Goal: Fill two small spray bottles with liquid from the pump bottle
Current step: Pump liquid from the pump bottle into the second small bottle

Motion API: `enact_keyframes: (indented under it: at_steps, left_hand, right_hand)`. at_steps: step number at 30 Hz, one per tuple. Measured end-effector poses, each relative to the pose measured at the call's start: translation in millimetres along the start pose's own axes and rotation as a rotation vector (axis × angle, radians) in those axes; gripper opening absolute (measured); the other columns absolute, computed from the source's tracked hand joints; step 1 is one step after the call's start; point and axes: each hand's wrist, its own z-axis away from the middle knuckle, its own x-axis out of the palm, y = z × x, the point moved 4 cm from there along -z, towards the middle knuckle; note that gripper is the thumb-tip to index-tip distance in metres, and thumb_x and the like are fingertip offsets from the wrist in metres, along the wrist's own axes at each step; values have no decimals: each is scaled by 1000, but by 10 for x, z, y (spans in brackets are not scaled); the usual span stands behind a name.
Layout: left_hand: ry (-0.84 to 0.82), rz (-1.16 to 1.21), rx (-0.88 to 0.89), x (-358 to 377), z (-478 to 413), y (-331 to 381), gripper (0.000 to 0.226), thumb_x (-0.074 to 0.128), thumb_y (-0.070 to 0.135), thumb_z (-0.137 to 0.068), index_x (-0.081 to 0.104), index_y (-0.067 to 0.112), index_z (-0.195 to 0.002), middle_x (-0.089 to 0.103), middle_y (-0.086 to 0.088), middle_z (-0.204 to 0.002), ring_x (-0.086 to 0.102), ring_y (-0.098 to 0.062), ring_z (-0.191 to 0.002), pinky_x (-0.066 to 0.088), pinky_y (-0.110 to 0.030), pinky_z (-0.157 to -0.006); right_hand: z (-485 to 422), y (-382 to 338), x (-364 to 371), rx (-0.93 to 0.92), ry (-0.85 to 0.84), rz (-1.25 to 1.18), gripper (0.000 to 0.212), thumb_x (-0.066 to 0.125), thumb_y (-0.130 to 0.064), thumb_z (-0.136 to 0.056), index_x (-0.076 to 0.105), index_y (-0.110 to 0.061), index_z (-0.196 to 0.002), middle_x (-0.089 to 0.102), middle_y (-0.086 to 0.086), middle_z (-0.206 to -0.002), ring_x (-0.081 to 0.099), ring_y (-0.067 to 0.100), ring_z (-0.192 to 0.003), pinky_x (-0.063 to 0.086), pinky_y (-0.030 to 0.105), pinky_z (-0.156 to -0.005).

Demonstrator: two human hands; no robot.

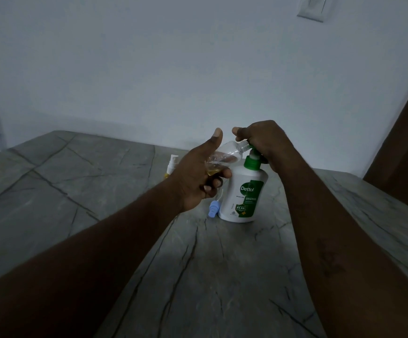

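Clear plastic, the small spray bottle (pixel 229 152) lay tilted in the left grip (pixel 198 176), fingers curled round it, mouth at the nozzle of the pump bottle (pixel 243 193) on the counter (pixel 222 264). The right grip (pixel 264 140) curled over the pump head; a hard press or a drifting mouth could spill liquid.

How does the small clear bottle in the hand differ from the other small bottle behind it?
The clear bottle is held tilted in the left hand, mouth at the pump bottle's nozzle; the second bottle stands on the table, mostly hidden. The clear bottle is uncapped; the second bottle wears a white top. Both show some yellow at the bottom.
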Motion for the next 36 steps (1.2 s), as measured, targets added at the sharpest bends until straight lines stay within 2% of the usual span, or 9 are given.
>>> enact_keyframes:
  at_steps: [4,9,15,19,23,26,29,32,36]
  left_hand:
    - [-12,9,6,22,-1,23,71,48,76,-90,69,11,-110,63,-3,-68,44,-10,-50,25,-22,-48]
    - [-14,7,10,25,4,26,73,47,76,-89,69,10,-113,63,-2,-67,44,-9,-49,26,-21,-47]
    - [-4,-7,2,0,8,-4,70,47,75,-90,68,11,-109,62,-2,-66,44,-9,-48,26,-21,-47]
    - [5,-11,-6,-5,-3,-14,73,48,76,-89,69,10,-112,62,-3,-67,44,-9,-49,27,-21,-46]
    - [-3,4,0,-5,-12,-12,73,49,76,-89,70,10,-112,62,-4,-68,44,-9,-49,27,-21,-46]
    - [-11,26,20,18,-6,11,73,49,74,-91,69,9,-116,62,-4,-67,43,-9,-49,28,-21,-46]
    - [-11,25,16,30,5,9,75,49,73,-91,66,7,-123,62,-3,-67,43,-9,-49,28,-21,-47]
    - [-6,19,15,38,12,6,75,49,73,-90,67,8,-123,62,-3,-68,43,-9,-50,28,-23,-50]
    - [-12,20,2,25,12,1,66,49,73,-92,68,12,-108,62,-3,-66,43,-9,-50,27,-22,-49]
  right_hand:
    - [-5,-46,-40,-65,40,33,33,72,-46,-90,77,-13,-87,63,-1,-65,57,18,-61,46,31,-59]
    - [1,-20,-24,0,-11,-21,26,72,-41,-90,76,-16,-87,65,-1,-75,56,17,-65,43,28,-57]
    - [1,98,97,107,-110,-109,20,71,-30,-84,79,-14,-92,74,4,-124,64,22,-93,49,36,-77]
    - [-15,111,91,103,-101,-107,22,72,-32,-84,80,-14,-93,76,2,-119,64,20,-89,49,34,-74]
    - [-8,34,19,16,-25,-38,24,68,-38,-91,78,-16,-89,71,-2,-86,58,16,-69,46,29,-62]
    - [-28,-59,-49,-85,38,30,25,63,-35,-96,78,-15,-92,66,-6,-79,56,13,-67,49,30,-69]
    - [-38,-58,-29,-67,25,3,21,64,-31,-95,78,-17,-89,71,-5,-83,59,11,-65,49,28,-64]
    - [-46,-8,-12,-8,1,-50,14,66,-26,-90,76,-20,-83,78,-3,-103,59,13,-67,50,28,-63]
    - [-31,40,44,34,-56,-64,12,68,-24,-89,74,-20,-80,77,0,-113,69,21,-86,57,40,-78]
